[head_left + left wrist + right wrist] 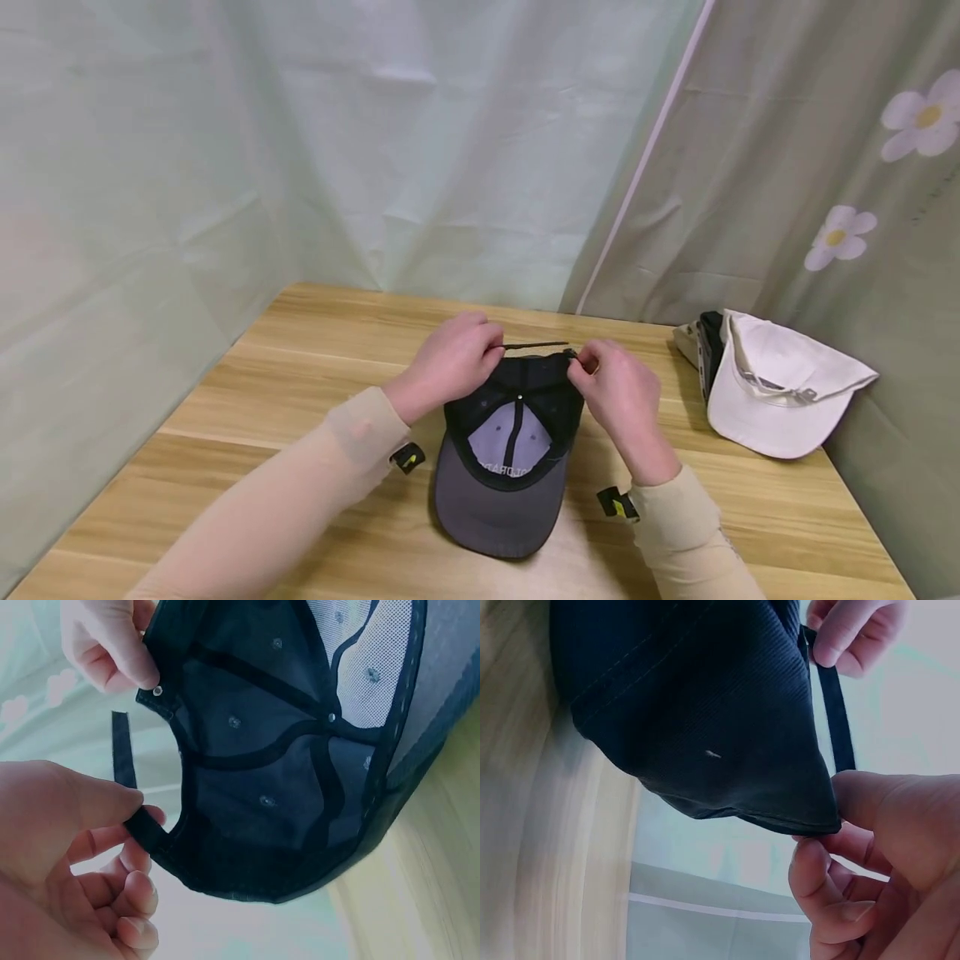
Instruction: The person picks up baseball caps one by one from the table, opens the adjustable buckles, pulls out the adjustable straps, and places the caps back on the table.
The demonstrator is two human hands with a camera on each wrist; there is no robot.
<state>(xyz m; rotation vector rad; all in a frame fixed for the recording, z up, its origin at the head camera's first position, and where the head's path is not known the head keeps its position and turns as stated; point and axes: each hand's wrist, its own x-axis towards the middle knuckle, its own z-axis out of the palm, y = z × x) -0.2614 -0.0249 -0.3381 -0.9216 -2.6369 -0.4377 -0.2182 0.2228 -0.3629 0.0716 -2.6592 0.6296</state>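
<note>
A dark baseball cap [501,508] sits on the table with its brim toward me and its inside showing. My left hand [459,354] pinches the cap's black back strap [124,754] between thumb and fingers near where it joins the cap. The strap's free end sticks out toward the right, unfastened. With thumb and forefinger, my right hand [618,387] pinches the cap's opposite back corner, where a small metal piece [157,691] shows in the left wrist view. In the right wrist view, the cap's ribbed outer cloth [712,727] hangs between both hands.
A white cap [780,383] leans at the right edge of the wooden table [300,375], against a dark object [707,350] and a beige one behind it. Pale curtains [450,150] close off the back and sides, with printed flowers on the right.
</note>
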